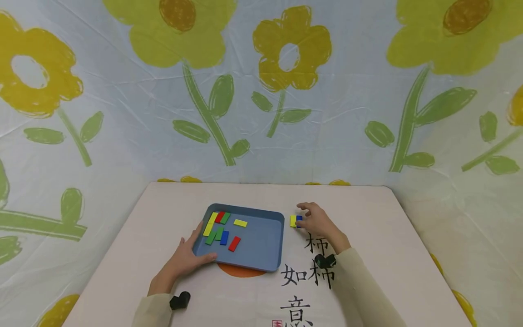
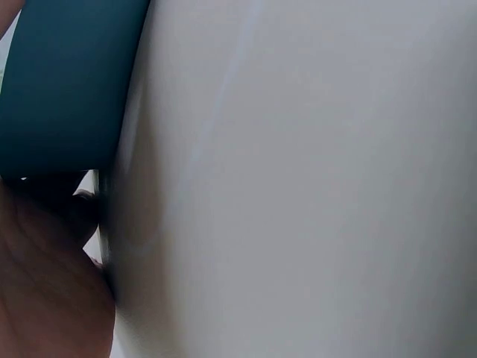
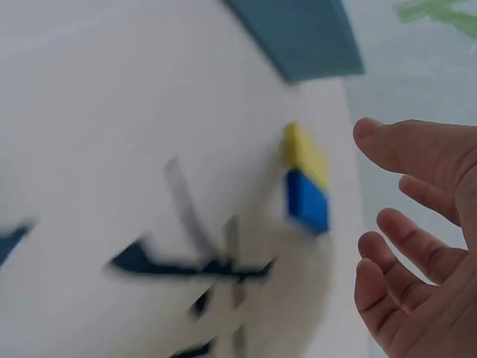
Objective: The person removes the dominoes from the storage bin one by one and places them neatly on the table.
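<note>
A blue-grey tray (image 1: 261,238) holds several small rectangular tiles in yellow, red, green and blue, mostly in its left half. At its near left corner rests my left hand (image 1: 185,260), thumb along the front edge and fingers spread up the left side. The left wrist view shows the palm (image 2: 56,287) close against the tray wall (image 2: 71,93). To the right of the tray, a yellow tile (image 3: 304,155) and a blue tile (image 3: 306,200) lie side by side on the table. Over them hovers my right hand (image 1: 319,222), fingers apart and holding nothing.
The light table cover (image 1: 163,204) carries black brush characters (image 1: 296,304) right of and in front of the tray. An orange printed shape (image 1: 241,271) shows under the tray's front edge. A flower-printed curtain (image 1: 327,136) stands behind the table and at both sides.
</note>
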The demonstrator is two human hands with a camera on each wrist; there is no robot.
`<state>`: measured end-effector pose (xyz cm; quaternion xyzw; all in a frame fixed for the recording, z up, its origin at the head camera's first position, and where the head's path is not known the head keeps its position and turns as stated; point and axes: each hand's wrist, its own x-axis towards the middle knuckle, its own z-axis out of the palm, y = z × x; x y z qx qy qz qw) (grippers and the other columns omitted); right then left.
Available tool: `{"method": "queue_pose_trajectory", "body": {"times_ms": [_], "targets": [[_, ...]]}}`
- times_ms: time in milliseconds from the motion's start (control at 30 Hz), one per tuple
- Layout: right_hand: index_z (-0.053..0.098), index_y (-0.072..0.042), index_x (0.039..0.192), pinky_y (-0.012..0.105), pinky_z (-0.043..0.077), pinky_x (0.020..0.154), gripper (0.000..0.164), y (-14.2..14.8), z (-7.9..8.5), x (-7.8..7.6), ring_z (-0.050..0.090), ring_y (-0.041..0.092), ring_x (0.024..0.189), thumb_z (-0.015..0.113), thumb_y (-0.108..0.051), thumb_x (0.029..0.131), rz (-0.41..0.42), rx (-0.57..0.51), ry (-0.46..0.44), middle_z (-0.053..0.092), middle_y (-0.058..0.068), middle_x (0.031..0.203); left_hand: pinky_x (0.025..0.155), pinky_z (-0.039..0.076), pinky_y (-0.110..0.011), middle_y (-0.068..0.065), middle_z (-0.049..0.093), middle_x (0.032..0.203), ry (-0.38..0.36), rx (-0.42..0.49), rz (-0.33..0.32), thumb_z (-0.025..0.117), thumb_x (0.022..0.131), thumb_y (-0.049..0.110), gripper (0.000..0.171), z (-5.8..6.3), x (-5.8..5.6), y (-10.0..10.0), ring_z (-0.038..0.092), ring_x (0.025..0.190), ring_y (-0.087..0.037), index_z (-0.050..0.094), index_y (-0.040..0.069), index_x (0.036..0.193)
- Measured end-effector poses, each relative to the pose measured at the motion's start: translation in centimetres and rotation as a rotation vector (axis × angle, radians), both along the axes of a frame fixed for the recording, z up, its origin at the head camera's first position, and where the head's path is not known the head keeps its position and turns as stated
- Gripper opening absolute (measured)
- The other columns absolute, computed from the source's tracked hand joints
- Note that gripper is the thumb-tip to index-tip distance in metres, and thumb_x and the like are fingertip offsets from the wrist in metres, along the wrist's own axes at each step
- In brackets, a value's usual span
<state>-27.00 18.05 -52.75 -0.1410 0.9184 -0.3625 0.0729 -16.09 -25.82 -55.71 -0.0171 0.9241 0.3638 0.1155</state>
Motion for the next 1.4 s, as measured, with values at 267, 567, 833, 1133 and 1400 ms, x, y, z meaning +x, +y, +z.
{"method": "queue_pose_trajectory", "body": {"times_ms": [267, 567, 833, 1133, 1400], "targets": [[0.055, -0.003, 0.145, 0.051, 0.057, 0.092, 0.058, -3.6, 2.7, -1.0, 0.061, 0.04, 0.119, 0.077, -0.019, 0.093, 0.105, -0.058, 0.047, 0.055, 0.023, 0.142, 0.122, 0.007, -0.073, -0.024, 0.016, 0.17, -0.001, -0.001, -0.003, 0.076, 0.08, 0.067, 0.118, 0.0, 0.0, -0.1, 0.005, 0.154, -0.058, 0.002, 0.035, 0.167], [0.057, -0.004, 0.144, 0.048, 0.058, 0.093, 0.06, -9.0, 4.0, -1.3, 0.065, 0.035, 0.113, 0.08, -0.017, 0.09, 0.225, -0.023, 0.082, 0.06, 0.018, 0.136, 0.119, 0.01, -0.076, -0.024, 0.016, 0.17, 0.005, -0.012, -0.008, 0.075, 0.08, 0.069, 0.118, 0.0, -0.1, -0.2, 0.002, 0.153, -0.06, 0.002, 0.035, 0.167], [0.059, -0.006, 0.142, 0.042, 0.058, 0.094, 0.055, -12.4, 2.7, -1.4, 0.065, 0.027, 0.109, 0.079, -0.015, 0.091, 0.311, 0.017, 0.063, 0.062, 0.014, 0.135, 0.121, 0.01, -0.075, -0.024, 0.017, 0.17, 0.01, -0.012, -0.005, 0.075, 0.08, 0.069, 0.118, -0.1, 0.0, -0.2, 0.004, 0.153, -0.059, 0.003, 0.034, 0.167], [0.062, -0.002, 0.137, 0.038, 0.058, 0.09, 0.052, -14.2, 1.3, -1.5, 0.066, 0.023, 0.101, 0.08, -0.012, 0.09, 0.363, 0.028, 0.018, 0.065, 0.015, 0.129, 0.123, 0.005, -0.071, -0.024, 0.017, 0.17, 0.02, -0.004, -0.008, 0.075, 0.081, 0.067, 0.117, -0.1, 0.0, -0.1, 0.007, 0.154, -0.057, 0.003, 0.035, 0.167], [0.063, -0.006, 0.137, 0.033, 0.059, 0.089, 0.052, -15.2, 0.2, -1.6, 0.068, 0.018, 0.1, 0.081, -0.015, 0.089, 0.372, 0.049, -0.025, 0.067, 0.011, 0.126, 0.123, 0.004, -0.072, -0.024, 0.017, 0.17, 0.015, -0.001, -0.012, 0.075, 0.082, 0.066, 0.116, -0.1, 0.1, -0.1, 0.007, 0.154, -0.058, 0.003, 0.034, 0.167]]}}
